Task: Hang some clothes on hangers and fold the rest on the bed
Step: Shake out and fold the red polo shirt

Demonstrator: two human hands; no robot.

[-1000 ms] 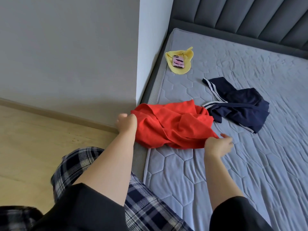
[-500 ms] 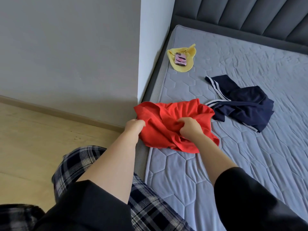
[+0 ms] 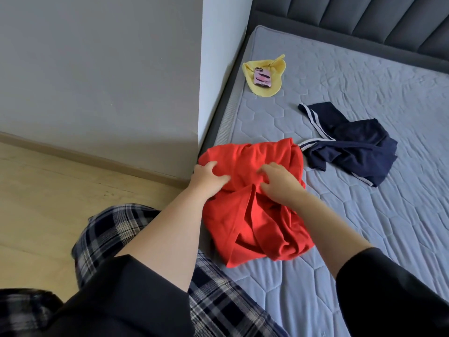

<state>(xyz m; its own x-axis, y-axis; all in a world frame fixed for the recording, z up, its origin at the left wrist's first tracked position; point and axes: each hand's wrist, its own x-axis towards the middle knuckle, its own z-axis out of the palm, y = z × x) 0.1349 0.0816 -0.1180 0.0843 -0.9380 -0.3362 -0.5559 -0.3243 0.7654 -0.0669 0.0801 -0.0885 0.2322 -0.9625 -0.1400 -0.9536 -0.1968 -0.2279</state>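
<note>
A crumpled red garment (image 3: 255, 215) lies bunched on the grey quilted mattress (image 3: 364, 234), close to its left edge. My left hand (image 3: 209, 177) grips a fold at the garment's upper left, its fingers curled into the cloth. A little to the right, my right hand (image 3: 279, 183) digs curled fingers into the middle of the same garment. A navy garment with white stripes (image 3: 352, 149) lies loose just beyond it, to the right. No hanger is in view.
A yellow cloth (image 3: 269, 90) with a pink phone (image 3: 262, 77) on it lies near the mattress's far left corner. A white wall corner (image 3: 218, 69) borders the bed's left side, a dark padded headboard (image 3: 364, 18) the far end. Wooden floor (image 3: 48, 203) is at left.
My right hand left the red garment's right edge and moved to its middle. The garment has been gathered and drawn toward me, and now stretches along the bed's edge.
</note>
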